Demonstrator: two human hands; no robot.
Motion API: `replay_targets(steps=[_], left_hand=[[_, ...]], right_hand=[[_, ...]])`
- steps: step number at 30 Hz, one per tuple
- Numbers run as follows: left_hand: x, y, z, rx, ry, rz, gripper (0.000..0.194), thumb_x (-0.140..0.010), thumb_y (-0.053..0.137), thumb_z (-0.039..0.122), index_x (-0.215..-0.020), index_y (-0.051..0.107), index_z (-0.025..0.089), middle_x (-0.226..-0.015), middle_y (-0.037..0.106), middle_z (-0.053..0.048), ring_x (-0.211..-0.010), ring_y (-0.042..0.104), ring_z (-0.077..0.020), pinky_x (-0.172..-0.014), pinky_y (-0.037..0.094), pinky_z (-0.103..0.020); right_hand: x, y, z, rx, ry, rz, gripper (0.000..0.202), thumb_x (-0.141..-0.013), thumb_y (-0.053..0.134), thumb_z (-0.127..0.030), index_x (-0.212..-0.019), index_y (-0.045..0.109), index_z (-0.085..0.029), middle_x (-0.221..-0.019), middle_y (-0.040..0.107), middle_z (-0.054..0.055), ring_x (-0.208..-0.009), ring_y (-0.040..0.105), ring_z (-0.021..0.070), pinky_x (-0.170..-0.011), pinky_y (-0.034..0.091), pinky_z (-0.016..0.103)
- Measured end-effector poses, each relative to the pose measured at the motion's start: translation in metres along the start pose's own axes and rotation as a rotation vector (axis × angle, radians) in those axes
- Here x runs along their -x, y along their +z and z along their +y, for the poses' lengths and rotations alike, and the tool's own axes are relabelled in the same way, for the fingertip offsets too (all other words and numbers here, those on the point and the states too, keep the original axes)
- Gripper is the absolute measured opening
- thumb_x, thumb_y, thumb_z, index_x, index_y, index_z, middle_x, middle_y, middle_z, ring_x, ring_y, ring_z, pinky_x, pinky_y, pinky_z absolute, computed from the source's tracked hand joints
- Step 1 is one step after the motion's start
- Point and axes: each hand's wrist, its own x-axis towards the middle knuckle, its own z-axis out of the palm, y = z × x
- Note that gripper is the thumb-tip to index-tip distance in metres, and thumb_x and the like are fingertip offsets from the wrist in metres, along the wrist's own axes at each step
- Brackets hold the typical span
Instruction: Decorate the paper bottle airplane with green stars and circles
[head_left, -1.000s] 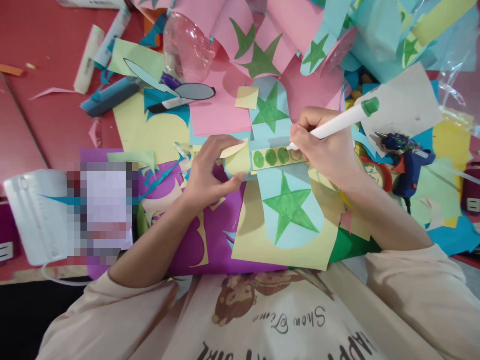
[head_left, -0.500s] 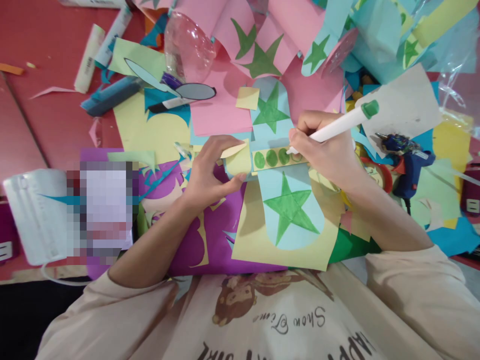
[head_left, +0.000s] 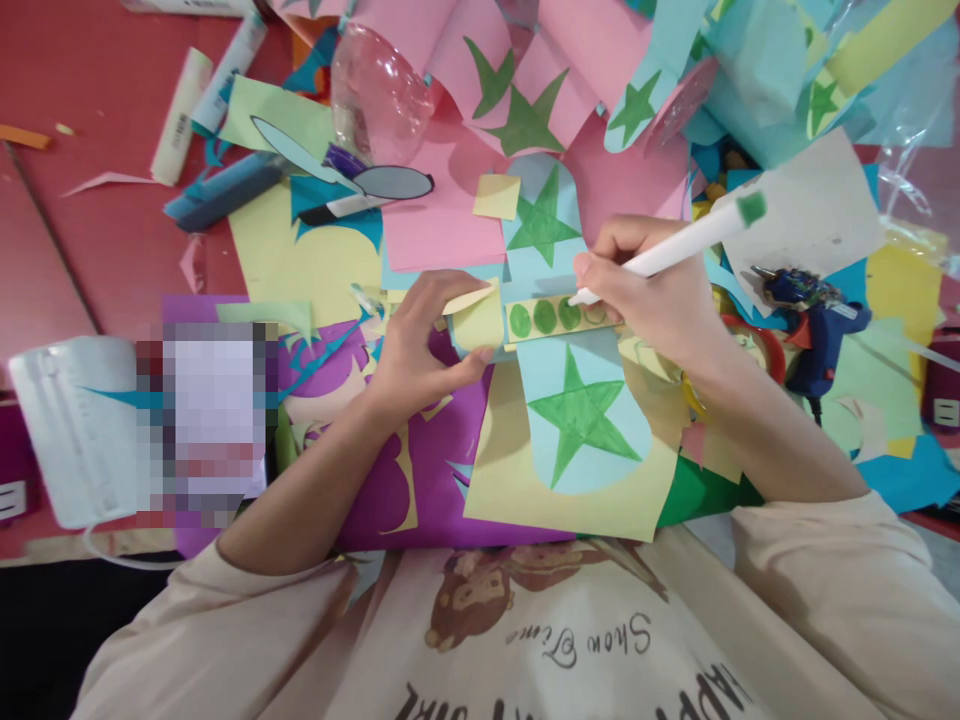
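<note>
My right hand (head_left: 652, 290) grips a white marker (head_left: 679, 245) with a green end, its tip on a pale yellow strip (head_left: 533, 318) bearing several green circles. Three circles are filled in; another near my fingers is only outlined. The strip crosses a light blue paper piece (head_left: 630, 440) with a green star (head_left: 577, 415) below it and another green star (head_left: 545, 220) above. My left hand (head_left: 431, 345) is curled round the rolled yellow end (head_left: 480, 318) of the strip, thumb below and fingers above.
Scissors (head_left: 394, 182) lie at the upper left beside a blue marker (head_left: 225, 190). A blue glue gun (head_left: 819, 340) rests at the right. A white device (head_left: 82, 430) is at far left. Pink star-decorated paper (head_left: 592, 60) stands behind.
The marker's tip has shifted slightly left along the strip, toward the third green circle. My left hand has stayed in place.
</note>
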Motion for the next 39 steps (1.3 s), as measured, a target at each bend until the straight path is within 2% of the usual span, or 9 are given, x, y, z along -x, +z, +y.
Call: replay_targets(steps=[4,7,10,13,16,19,24,32,39], left_hand=[[0.004,0.002,-0.006,-0.021,-0.001,0.018,0.042,-0.085,0.06,0.05,-0.122,0.051,0.03,-0.112,0.061,-0.006,-0.103,0.062,-0.0257,-0.085,0.055,-0.044],[0.008,0.003,-0.014,-0.006,0.001,0.062,0.049,-0.086,0.057,0.055,-0.126,0.047,0.029,-0.116,0.057,-0.006,-0.104,0.06,-0.026,-0.087,0.054,-0.046],[0.01,0.002,-0.02,0.035,-0.015,0.108,0.054,-0.085,0.053,0.061,-0.127,0.046,0.028,-0.119,0.055,-0.005,-0.109,0.056,-0.0279,-0.092,0.051,-0.05],[0.011,0.002,-0.022,0.023,-0.002,0.128,0.053,-0.086,0.051,0.063,-0.126,0.044,0.029,-0.12,0.053,-0.004,-0.112,0.055,-0.0273,-0.095,0.049,-0.051],[0.01,0.003,-0.018,-0.029,-0.006,0.111,0.052,-0.088,0.05,0.063,-0.126,0.042,0.029,-0.118,0.053,-0.006,-0.113,0.055,-0.027,-0.093,0.05,-0.05],[0.008,0.005,-0.012,-0.079,-0.002,0.082,0.051,-0.086,0.056,0.061,-0.123,0.044,0.028,-0.115,0.054,-0.007,-0.11,0.057,-0.0276,-0.089,0.052,-0.047],[0.008,0.006,-0.009,-0.079,-0.025,0.053,0.05,-0.085,0.053,0.062,-0.12,0.046,0.026,-0.112,0.056,-0.009,-0.107,0.057,-0.0286,-0.086,0.052,-0.046],[0.009,0.002,-0.01,-0.128,-0.035,0.031,0.042,-0.087,0.055,0.054,-0.12,0.049,0.029,-0.109,0.056,-0.007,-0.106,0.057,-0.026,-0.085,0.053,-0.043],[0.009,0.0,-0.015,-0.167,0.026,0.003,0.048,-0.086,0.057,0.053,-0.12,0.048,0.021,-0.107,0.054,-0.01,-0.099,0.056,-0.0255,-0.079,0.053,-0.041]], right_hand=[[-0.005,-0.008,0.001,-0.301,0.007,0.013,0.03,-0.084,0.06,-0.026,-0.055,0.053,-0.022,-0.048,0.058,-0.004,-0.033,0.042,0.0091,-0.031,0.023,0.026],[-0.007,-0.016,-0.003,-0.393,-0.037,0.057,0.031,-0.089,0.057,-0.034,-0.061,0.064,-0.021,-0.05,0.061,0.0,-0.035,0.049,0.0107,-0.031,0.027,0.028],[-0.006,-0.024,-0.01,-0.298,-0.11,0.115,0.024,-0.088,0.06,-0.03,-0.065,0.065,-0.022,-0.052,0.061,-0.001,-0.035,0.047,0.0103,-0.032,0.027,0.029],[-0.003,-0.029,-0.014,-0.16,-0.138,0.064,0.009,-0.082,0.066,-0.018,-0.075,0.064,-0.023,-0.059,0.063,-0.003,-0.042,0.051,0.0103,-0.037,0.034,0.027],[0.002,-0.027,-0.013,-0.139,-0.113,0.018,0.011,-0.079,0.067,-0.013,-0.076,0.062,-0.022,-0.064,0.063,-0.003,-0.044,0.053,0.0099,-0.04,0.038,0.026],[0.01,-0.018,-0.009,-0.064,-0.072,0.007,0.015,-0.082,0.066,-0.021,-0.069,0.059,-0.022,-0.059,0.061,-0.003,-0.044,0.052,0.0091,-0.041,0.037,0.025],[0.023,-0.007,-0.001,0.05,-0.051,0.101,0.026,-0.084,0.066,-0.04,-0.068,0.054,-0.024,-0.057,0.057,-0.004,-0.045,0.049,0.0103,-0.042,0.036,0.027],[0.031,0.0,0.015,0.119,-0.18,0.221,0.038,-0.088,0.062,-0.043,-0.06,0.044,-0.024,-0.052,0.05,-0.004,-0.05,0.051,0.0128,-0.052,0.042,0.031],[0.03,0.002,0.02,0.258,-0.263,0.236,0.038,-0.089,0.061,-0.04,-0.059,0.047,-0.023,-0.053,0.052,-0.003,-0.051,0.048,0.0107,-0.05,0.04,0.029]])
